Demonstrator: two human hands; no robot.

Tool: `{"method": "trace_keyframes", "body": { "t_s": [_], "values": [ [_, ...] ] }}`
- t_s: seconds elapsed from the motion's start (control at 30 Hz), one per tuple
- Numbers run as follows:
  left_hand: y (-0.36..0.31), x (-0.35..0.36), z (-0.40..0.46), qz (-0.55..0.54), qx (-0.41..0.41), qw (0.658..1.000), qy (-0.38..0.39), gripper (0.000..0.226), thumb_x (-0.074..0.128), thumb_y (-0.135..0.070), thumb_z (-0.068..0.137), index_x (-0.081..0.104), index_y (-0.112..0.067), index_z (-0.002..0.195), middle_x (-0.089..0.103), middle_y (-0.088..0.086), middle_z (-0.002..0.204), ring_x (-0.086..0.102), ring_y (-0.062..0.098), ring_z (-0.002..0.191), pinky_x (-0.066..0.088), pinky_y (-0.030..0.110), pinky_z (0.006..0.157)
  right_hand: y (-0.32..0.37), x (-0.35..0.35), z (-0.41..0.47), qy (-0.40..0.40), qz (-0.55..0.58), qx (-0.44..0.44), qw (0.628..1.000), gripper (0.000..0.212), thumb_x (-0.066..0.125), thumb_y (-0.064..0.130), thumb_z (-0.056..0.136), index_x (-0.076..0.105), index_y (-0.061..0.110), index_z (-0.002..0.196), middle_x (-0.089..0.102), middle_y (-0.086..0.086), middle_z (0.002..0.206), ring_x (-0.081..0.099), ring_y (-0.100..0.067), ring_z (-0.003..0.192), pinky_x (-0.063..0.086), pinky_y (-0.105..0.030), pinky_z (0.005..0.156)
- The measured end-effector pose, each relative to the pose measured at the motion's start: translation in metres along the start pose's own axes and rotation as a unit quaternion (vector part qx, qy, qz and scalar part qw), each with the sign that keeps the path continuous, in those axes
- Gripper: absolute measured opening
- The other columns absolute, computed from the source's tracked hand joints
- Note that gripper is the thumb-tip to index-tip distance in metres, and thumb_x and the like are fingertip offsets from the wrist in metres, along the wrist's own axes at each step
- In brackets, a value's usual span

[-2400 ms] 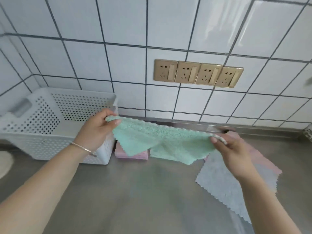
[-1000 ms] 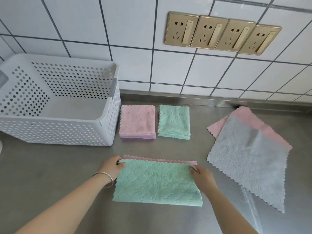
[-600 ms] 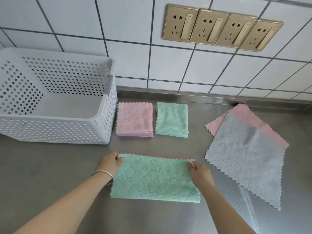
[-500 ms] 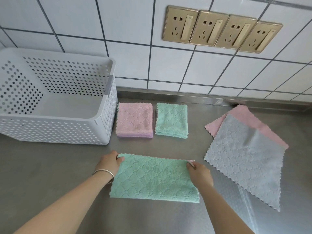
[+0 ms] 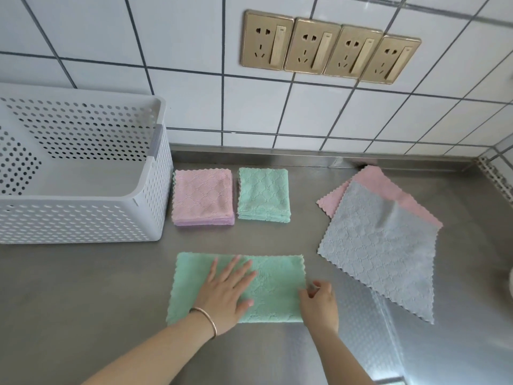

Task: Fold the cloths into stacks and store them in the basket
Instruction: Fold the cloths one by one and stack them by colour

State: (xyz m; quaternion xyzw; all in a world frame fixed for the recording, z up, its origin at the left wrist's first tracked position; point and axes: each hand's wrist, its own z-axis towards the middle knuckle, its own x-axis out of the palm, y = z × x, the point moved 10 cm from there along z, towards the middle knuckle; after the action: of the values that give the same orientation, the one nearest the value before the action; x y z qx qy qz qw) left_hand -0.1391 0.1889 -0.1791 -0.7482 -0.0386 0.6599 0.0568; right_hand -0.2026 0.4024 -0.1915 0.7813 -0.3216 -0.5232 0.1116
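A green cloth, folded in half into a long rectangle, lies flat on the steel counter in front of me. My left hand presses flat on its middle with fingers spread. My right hand pinches the cloth's right edge. Behind it sit a folded pink stack and a folded green stack. The white perforated basket stands at the left, with no cloths visible inside. An unfolded grey cloth lies on an unfolded pink cloth at the right.
The steel counter runs to a tiled wall with a row of gold sockets. A drain strip sits in the far right corner. A white rounded object shows at the right edge.
The green cloth was held up in the air, then laid on the counter and folded in half. My left hand moved from its top left corner onto its middle; my right hand slid down the right edge.
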Motion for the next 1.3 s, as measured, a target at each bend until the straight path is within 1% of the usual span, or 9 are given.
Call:
{"method": "trace_keyframes", "body": {
  "t_s": [0.13, 0.33, 0.47, 0.53, 0.6, 0.87, 1.0, 1.17, 1.3],
  "values": [
    [-0.021, 0.036, 0.0, 0.011, 0.021, 0.994, 0.105, 0.062, 0.023, -0.066, 0.085, 0.029, -0.033, 0.138, 0.04, 0.001, 0.146, 0.022, 0.031, 0.137, 0.013, 0.06, 0.105, -0.017, 0.012, -0.01, 0.053, -0.074, 0.039, 0.995, 0.034, 0.051, 0.03, 0.083, 0.051, 0.016, 0.114, 0.06, -0.002, 0.109, 0.054, -0.023, 0.105, 0.045, -0.032, 0.08],
    [-0.026, 0.029, 0.009, -0.035, 0.008, 0.991, 0.131, 0.076, 0.019, -0.073, 0.073, -0.001, -0.047, 0.142, -0.021, -0.001, 0.155, -0.038, 0.02, 0.135, -0.022, 0.053, 0.109, -0.012, 0.002, -0.021, 0.049, -0.107, 0.018, 0.993, 0.005, 0.049, 0.025, 0.081, 0.051, 0.024, 0.085, 0.053, 0.004, 0.082, 0.056, -0.02, 0.084, 0.04, -0.029, 0.067],
    [-0.035, -0.012, 0.016, -0.297, -0.1, 0.938, 0.146, 0.068, 0.027, -0.069, 0.082, 0.044, -0.028, 0.133, 0.038, 0.001, 0.146, 0.026, 0.018, 0.14, 0.018, 0.038, 0.114, 0.061, -0.022, -0.062, -0.164, -0.157, -0.232, 0.946, 0.027, 0.077, 0.014, 0.051, 0.053, 0.019, 0.062, 0.054, 0.005, 0.054, 0.055, -0.021, 0.044, 0.03, -0.024, 0.044],
    [-0.028, -0.032, 0.015, -0.518, -0.212, 0.821, 0.115, 0.05, 0.036, -0.066, 0.083, 0.064, -0.025, 0.089, 0.063, 0.002, 0.094, 0.058, 0.019, 0.094, 0.037, 0.029, 0.083, 0.095, -0.015, -0.091, -0.197, -0.122, -0.327, 0.916, 0.02, 0.067, 0.018, 0.051, 0.052, 0.022, 0.062, 0.053, 0.006, 0.053, 0.052, -0.019, 0.045, 0.032, -0.025, 0.043],
    [-0.013, -0.04, 0.012, -0.585, -0.279, 0.757, 0.084, 0.041, 0.051, -0.052, 0.084, 0.052, -0.02, 0.059, 0.052, 0.003, 0.064, 0.049, 0.02, 0.064, 0.035, 0.03, 0.066, 0.122, -0.004, -0.118, -0.201, -0.09, -0.412, 0.884, 0.013, 0.053, 0.023, 0.056, 0.048, 0.024, 0.069, 0.053, 0.006, 0.062, 0.048, -0.019, 0.059, 0.029, -0.024, 0.055],
    [0.077, -0.037, -0.029, -0.532, -0.347, 0.772, -0.004, 0.027, 0.051, -0.027, 0.09, 0.054, -0.016, 0.066, 0.06, 0.009, 0.071, 0.053, 0.026, 0.071, 0.038, 0.031, 0.064, 0.126, 0.066, -0.13, -0.068, -0.165, -0.447, 0.876, 0.097, 0.072, 0.029, 0.029, 0.046, 0.023, 0.122, 0.053, 0.004, 0.12, 0.045, -0.015, 0.096, 0.049, -0.023, 0.074],
    [0.113, -0.011, -0.056, -0.517, -0.391, 0.761, -0.006, 0.043, 0.046, -0.047, 0.067, 0.064, -0.013, 0.086, 0.07, 0.014, 0.097, 0.064, 0.032, 0.093, 0.049, 0.038, 0.086, 0.112, 0.106, -0.122, -0.01, -0.246, -0.45, 0.858, 0.136, 0.076, 0.029, 0.029, 0.011, 0.017, 0.149, 0.043, -0.001, 0.138, 0.037, -0.018, 0.125, 0.049, -0.033, 0.095],
    [0.137, 0.013, -0.076, -0.491, -0.459, 0.74, -0.018, 0.05, 0.048, -0.049, 0.061, 0.067, -0.011, 0.087, 0.07, 0.015, 0.095, 0.064, 0.033, 0.09, 0.049, 0.037, 0.081, 0.107, 0.13, -0.115, 0.015, -0.28, -0.438, 0.854, 0.139, 0.074, 0.04, 0.038, -0.006, 0.012, 0.148, 0.038, -0.002, 0.139, -0.004, -0.022, 0.145, 0.051, -0.038, 0.091],
    [0.139, 0.024, -0.081, -0.489, -0.479, 0.729, -0.025, 0.038, 0.064, -0.037, 0.079, 0.067, -0.01, 0.106, 0.069, 0.013, 0.107, 0.062, 0.031, 0.099, 0.046, 0.034, 0.086, 0.106, 0.133, -0.112, 0.001, -0.289, -0.43, 0.856, 0.105, 0.04, 0.039, 0.059, -0.007, 0.012, 0.148, 0.037, -0.001, 0.14, -0.012, -0.02, 0.145, 0.052, -0.041, 0.087]
  ]
}}
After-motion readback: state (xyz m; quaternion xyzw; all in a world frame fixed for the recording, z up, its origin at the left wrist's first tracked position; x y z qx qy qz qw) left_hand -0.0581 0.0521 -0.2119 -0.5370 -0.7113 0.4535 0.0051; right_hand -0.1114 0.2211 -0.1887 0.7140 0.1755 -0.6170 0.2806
